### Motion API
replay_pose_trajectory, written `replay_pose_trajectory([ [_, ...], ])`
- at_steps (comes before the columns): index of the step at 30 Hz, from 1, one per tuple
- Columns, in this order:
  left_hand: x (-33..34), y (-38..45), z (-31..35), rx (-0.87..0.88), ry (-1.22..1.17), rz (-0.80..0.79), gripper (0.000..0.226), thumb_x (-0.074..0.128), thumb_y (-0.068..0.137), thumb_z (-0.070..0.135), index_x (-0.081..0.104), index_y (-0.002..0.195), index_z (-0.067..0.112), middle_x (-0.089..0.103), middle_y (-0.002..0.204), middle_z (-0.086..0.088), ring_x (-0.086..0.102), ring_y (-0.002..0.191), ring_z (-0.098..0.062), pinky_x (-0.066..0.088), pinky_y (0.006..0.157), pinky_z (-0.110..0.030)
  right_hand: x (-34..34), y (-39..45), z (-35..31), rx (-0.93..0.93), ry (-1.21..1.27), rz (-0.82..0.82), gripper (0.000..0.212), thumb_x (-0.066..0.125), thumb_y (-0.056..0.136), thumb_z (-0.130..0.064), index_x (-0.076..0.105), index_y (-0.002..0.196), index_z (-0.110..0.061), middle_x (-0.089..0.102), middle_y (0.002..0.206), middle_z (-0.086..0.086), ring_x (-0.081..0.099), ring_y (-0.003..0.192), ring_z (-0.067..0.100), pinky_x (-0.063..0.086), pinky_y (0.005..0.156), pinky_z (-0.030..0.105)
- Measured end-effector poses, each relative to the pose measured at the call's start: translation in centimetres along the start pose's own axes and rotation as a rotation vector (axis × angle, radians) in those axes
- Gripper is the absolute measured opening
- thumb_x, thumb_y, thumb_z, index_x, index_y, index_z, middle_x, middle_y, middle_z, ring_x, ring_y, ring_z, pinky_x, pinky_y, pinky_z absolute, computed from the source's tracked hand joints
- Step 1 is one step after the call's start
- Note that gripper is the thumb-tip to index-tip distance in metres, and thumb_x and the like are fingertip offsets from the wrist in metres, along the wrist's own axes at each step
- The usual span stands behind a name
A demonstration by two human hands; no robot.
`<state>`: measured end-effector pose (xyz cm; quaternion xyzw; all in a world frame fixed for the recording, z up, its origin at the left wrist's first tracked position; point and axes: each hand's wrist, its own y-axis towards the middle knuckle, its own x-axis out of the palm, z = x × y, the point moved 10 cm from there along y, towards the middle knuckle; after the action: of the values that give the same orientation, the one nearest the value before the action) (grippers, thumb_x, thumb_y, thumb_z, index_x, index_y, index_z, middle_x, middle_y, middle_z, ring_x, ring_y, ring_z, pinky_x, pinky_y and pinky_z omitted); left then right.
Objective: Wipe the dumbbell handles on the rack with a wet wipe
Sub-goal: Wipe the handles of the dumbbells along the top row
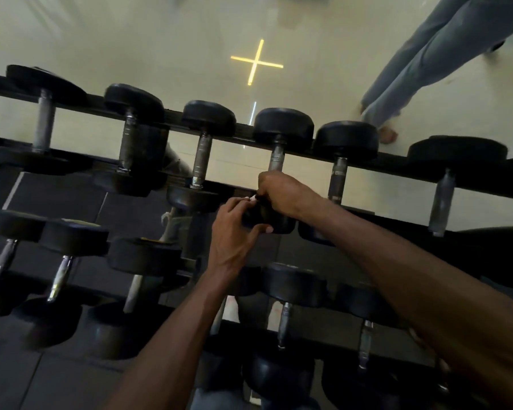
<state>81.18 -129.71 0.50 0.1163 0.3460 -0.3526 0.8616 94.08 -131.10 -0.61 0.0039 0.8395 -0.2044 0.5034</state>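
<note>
Count: 7 dumbbells on the top rail of 1 rack, about 6 more on the lower rails (dark and blurred, not certain), 2 hands at the rack, and 1 other person's pair of legs behind it.

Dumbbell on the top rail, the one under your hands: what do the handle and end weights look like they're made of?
Handle: bare metal by its grey sheen, dull, with darker bands that may be knurling or wear. End weights: matte black, probably rubber-coated, with soft rounded edges and no glint. Both hands are at its near end.
</note>
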Motion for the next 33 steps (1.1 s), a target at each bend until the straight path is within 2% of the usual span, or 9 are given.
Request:
replay_pose_trajectory([
  [3, -0.1, 0.0, -0.1, 0.013, -0.007, 0.005, 0.067, 0.093, 0.068, 0.038, 0.07, 0.124, 0.01, 0.065, 0.123, -0.004, 0.062, 0.114, -0.022, 0.053, 0.096, -0.035, 0.0, 0.6, -1.3, -0.053, -0.057, -0.062, 0.01, 0.062, 0.093, -0.009, 0.071, 0.097, -0.01, 0.065, 0.099, 0.008, 0.064, 0.083, 0.023, 0.059, 0.077, 0.038],
  [8, -0.1, 0.1, -0.3, 0.027, -0.026, -0.004, 0.064, 0.093, 0.069, 0.039, 0.07, 0.121, 0.01, 0.064, 0.121, -0.002, 0.059, 0.114, -0.019, 0.053, 0.096, -0.033, -1.6, -1.5, 0.6, -0.021, 0.069, -0.061, 0.015, 0.066, 0.094, -0.014, 0.08, 0.1, -0.014, 0.072, 0.099, 0.006, 0.067, 0.088, 0.019, 0.057, 0.081, 0.031],
  [12, -0.2, 0.1, -0.1, 0.026, -0.024, -0.008, 0.063, 0.093, 0.07, 0.038, 0.07, 0.122, 0.012, 0.063, 0.119, -0.001, 0.058, 0.113, -0.019, 0.051, 0.095, -0.031, -1.8, -1.4, 0.7, -0.01, 0.092, -0.02, 0.015, 0.067, 0.093, -0.012, 0.08, 0.1, -0.015, 0.073, 0.099, 0.006, 0.067, 0.09, 0.019, 0.057, 0.081, 0.033],
  [16, -0.4, 0.4, -0.2, 0.02, -0.021, -0.008, 0.067, 0.094, 0.067, 0.037, 0.07, 0.124, 0.012, 0.064, 0.118, -0.002, 0.06, 0.11, -0.02, 0.054, 0.093, -0.038, -0.4, 0.4, -0.6, -0.003, 0.063, -0.047, 0.014, 0.064, 0.089, -0.006, 0.073, 0.091, -0.017, 0.068, 0.096, 0.005, 0.066, 0.089, 0.023, 0.058, 0.079, 0.037],
  [21, -0.3, 0.2, -0.1, 0.027, -0.017, 0.001, 0.062, 0.093, 0.068, 0.039, 0.071, 0.119, 0.01, 0.063, 0.116, -0.003, 0.06, 0.109, -0.022, 0.054, 0.091, -0.039, -1.2, -1.8, 2.7, 0.039, 0.219, 0.116, 0.017, 0.072, 0.088, -0.006, 0.082, 0.098, -0.017, 0.074, 0.1, 0.002, 0.067, 0.091, 0.015, 0.056, 0.083, 0.028],
  [25, -0.3, 0.2, 0.0, 0.029, -0.017, 0.008, 0.063, 0.093, 0.068, 0.038, 0.07, 0.119, 0.009, 0.063, 0.116, -0.003, 0.06, 0.109, -0.023, 0.054, 0.092, -0.038, -0.8, -2.7, 4.6, 0.137, 0.381, 0.235, 0.008, 0.079, 0.087, -0.021, 0.083, 0.093, -0.024, 0.077, 0.094, -0.005, 0.068, 0.085, 0.006, 0.057, 0.077, 0.024],
  [28, -0.3, 0.2, 0.0, 0.025, -0.009, 0.005, 0.063, 0.093, 0.069, 0.038, 0.069, 0.12, 0.009, 0.063, 0.116, -0.003, 0.059, 0.11, -0.022, 0.052, 0.092, -0.034, -1.1, -3.1, 5.2, 0.18, 0.464, 0.282, 0.01, 0.078, 0.085, -0.012, 0.083, 0.092, -0.017, 0.078, 0.095, 0.0, 0.068, 0.078, 0.004, 0.054, 0.073, 0.013],
  [29, -0.3, 0.1, 0.1, 0.025, -0.013, 0.008, 0.063, 0.092, 0.07, 0.037, 0.069, 0.12, 0.009, 0.063, 0.116, -0.003, 0.059, 0.111, -0.021, 0.051, 0.092, -0.033, -1.2, -3.4, 5.3, 0.193, 0.47, 0.299, 0.011, 0.078, 0.084, -0.009, 0.083, 0.092, -0.016, 0.077, 0.095, 0.0, 0.068, 0.078, 0.004, 0.055, 0.074, 0.013],
  [33, -0.2, -0.1, 0.2, 0.021, -0.016, 0.01, 0.062, 0.092, 0.071, 0.035, 0.068, 0.123, 0.011, 0.062, 0.118, -0.003, 0.057, 0.112, -0.021, 0.05, 0.094, -0.031, -1.3, -3.5, 4.1, 0.145, 0.353, 0.349, 0.012, 0.077, 0.085, -0.009, 0.083, 0.094, -0.015, 0.076, 0.094, 0.002, 0.069, 0.084, 0.013, 0.059, 0.08, 0.028],
])
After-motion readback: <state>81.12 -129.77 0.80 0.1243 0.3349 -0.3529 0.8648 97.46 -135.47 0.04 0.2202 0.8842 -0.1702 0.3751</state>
